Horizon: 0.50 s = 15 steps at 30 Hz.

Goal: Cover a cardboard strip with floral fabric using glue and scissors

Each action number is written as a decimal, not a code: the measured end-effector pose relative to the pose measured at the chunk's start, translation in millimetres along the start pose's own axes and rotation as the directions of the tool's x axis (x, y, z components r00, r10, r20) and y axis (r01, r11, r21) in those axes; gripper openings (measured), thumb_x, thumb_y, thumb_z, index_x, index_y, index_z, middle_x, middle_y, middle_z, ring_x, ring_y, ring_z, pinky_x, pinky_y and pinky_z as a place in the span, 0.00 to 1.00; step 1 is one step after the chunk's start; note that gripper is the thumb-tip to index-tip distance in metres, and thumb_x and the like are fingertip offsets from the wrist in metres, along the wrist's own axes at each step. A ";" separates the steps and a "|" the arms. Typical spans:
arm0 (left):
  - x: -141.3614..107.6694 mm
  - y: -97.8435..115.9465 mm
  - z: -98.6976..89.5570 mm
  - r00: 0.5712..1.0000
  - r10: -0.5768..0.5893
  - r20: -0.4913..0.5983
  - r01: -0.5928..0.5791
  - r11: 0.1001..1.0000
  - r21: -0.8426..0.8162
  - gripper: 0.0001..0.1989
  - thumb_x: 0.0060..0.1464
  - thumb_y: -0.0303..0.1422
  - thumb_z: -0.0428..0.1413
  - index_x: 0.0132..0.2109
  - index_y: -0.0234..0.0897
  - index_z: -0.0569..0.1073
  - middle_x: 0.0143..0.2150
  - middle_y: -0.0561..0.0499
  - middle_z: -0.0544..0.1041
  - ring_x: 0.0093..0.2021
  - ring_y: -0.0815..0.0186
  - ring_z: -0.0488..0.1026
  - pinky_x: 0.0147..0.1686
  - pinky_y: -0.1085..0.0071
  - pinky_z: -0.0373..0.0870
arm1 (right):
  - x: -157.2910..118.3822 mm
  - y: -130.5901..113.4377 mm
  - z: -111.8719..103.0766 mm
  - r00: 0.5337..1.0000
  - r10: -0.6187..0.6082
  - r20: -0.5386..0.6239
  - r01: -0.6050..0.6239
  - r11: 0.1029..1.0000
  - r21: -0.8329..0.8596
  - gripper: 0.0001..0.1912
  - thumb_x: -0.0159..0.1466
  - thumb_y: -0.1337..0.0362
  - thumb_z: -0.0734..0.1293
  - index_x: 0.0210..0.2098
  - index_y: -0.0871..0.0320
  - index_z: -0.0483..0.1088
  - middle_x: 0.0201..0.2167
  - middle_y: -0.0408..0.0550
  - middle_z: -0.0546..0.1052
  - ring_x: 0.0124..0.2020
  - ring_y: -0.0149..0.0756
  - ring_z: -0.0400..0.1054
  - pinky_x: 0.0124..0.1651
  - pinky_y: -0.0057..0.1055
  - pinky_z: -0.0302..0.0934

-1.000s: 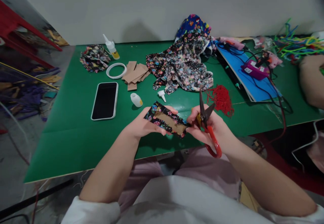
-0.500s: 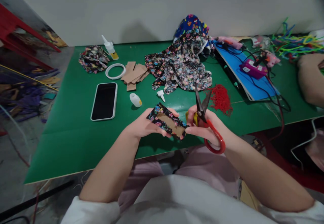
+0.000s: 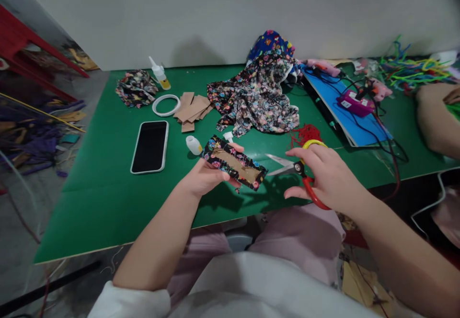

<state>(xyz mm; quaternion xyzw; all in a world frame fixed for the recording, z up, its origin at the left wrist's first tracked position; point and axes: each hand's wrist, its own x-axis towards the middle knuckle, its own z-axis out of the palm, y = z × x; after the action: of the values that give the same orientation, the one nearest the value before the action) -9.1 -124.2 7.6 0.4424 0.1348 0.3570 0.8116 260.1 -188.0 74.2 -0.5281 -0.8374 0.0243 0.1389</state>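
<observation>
My left hand (image 3: 208, 176) grips a cardboard strip wrapped in floral fabric (image 3: 233, 164), its bare brown middle facing up and black flowered cloth folded over the edges. To the right, my right hand (image 3: 319, 174) has the scissors (image 3: 298, 167) by their red and yellow handles. Their blades are spread and point left, close to the strip's right end. A small white glue bottle (image 3: 194, 145) lies just beyond my left hand, and its white nozzle cap (image 3: 228, 137) is partly behind the strip.
On the green table (image 3: 93, 212) are a phone (image 3: 150, 146), a white tape ring (image 3: 166, 105), cardboard strips (image 3: 192, 109), floral fabric (image 3: 258, 102), red threads (image 3: 305, 133) and a blue folder (image 3: 345, 112) with cords. An upright glue bottle (image 3: 160, 74) stands behind. Another person's arm (image 3: 436, 117) is at right.
My right hand has let go of the strip's end and moved right. The scissors have swung from pointing up to pointing left. My left hand has raised the strip slightly away from me.
</observation>
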 end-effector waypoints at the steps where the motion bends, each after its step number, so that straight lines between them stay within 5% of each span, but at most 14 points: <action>1: 0.0 0.3 0.4 1.000 0.003 -0.008 -0.003 1.000 -0.005 0.24 0.43 0.34 0.62 0.49 0.43 0.65 0.38 0.51 0.76 0.35 0.62 0.76 0.24 0.77 0.73 | -0.6 -0.5 0.0 0.999 -0.033 0.009 0.033 0.997 -0.073 0.36 0.51 0.39 0.61 0.47 0.60 0.63 0.33 0.51 0.67 0.37 0.43 0.62 0.40 0.38 0.55; 15: 0.1 1.5 0.2 0.998 -0.049 -0.028 0.049 0.999 0.008 0.28 0.42 0.37 0.63 0.51 0.44 0.64 0.38 0.50 0.76 0.33 0.61 0.76 0.20 0.78 0.70 | 10.1 -14.7 -1.7 0.989 -0.144 -0.040 0.130 0.958 -0.257 0.28 0.57 0.46 0.60 0.46 0.63 0.66 0.29 0.50 0.66 0.33 0.39 0.60 0.34 0.33 0.54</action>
<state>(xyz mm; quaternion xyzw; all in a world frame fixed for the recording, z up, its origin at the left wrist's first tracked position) -9.6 -123.8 9.0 0.4374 0.1582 0.3424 0.8163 243.6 -185.6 80.6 -0.4827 -0.8638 -0.1079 0.0961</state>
